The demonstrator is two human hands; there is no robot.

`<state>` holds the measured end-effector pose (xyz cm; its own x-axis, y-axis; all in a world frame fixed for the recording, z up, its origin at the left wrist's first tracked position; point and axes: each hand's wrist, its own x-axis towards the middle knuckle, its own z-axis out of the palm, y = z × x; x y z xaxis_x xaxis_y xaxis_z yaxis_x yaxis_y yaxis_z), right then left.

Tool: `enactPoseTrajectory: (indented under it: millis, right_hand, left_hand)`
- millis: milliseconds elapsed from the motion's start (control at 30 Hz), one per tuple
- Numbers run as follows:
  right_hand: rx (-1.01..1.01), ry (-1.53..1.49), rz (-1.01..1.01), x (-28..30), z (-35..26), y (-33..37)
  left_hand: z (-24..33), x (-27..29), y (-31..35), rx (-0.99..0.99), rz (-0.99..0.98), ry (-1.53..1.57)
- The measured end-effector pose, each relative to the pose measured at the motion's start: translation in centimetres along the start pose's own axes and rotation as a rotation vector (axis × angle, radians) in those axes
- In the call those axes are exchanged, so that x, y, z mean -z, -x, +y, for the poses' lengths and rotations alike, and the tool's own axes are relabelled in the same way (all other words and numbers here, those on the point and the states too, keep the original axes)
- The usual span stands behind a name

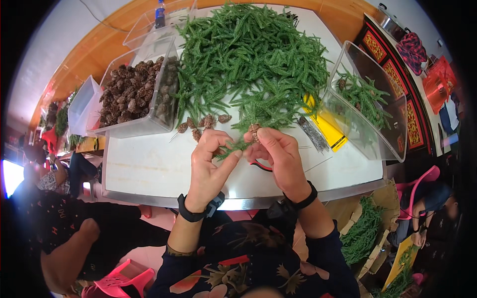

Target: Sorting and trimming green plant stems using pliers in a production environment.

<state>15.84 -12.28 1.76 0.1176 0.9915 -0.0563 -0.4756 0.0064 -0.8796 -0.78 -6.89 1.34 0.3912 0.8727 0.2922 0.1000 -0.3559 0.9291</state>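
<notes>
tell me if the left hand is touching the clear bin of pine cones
Apart. The head view shows a strip of white tabletop between the left hand and the clear bin.

Open white tabletop (pixel 144 171) left of the hands (pixel 209 161), piled sprigs (pixel 253 54) blocking ahead; transparent bins (pixel 136 130) on either side

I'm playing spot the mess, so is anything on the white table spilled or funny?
Some pine cones lie loose on the white table, beyond the left hand, outside the clear bin full of them. They look a bit spilled, but may be set there deliberately.
</notes>
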Motion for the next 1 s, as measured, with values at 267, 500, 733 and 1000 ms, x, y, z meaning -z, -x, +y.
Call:
enactPoseTrajectory:
  millis: [267, 500, 733, 1000]
  right_hand:
    - [-0.11, 0.031, -0.086, 0.2, 0.0, 0.7]
    - [-0.155, -0.247, -0.004, -0.3, 0.7, 0.9]
    - [-0.022, 0.167, -0.155, 0.1, 0.6, 2.7]
    - [-0.23, 0.152, -0.145, -0.1, 0.2, 3.1]
  left_hand:
    - [-1.2, 0.7, 0.5, -0.104, 0.035, -0.085]
    - [-0.4, 1.0, 1.0, 0.351, 0.004, 0.28]
    - [-0.5, 1.1, 0.9, 0.442, 0.094, 0.364]
    - [-0.5, 0.8, 1.1, 0.437, 0.109, 0.376]
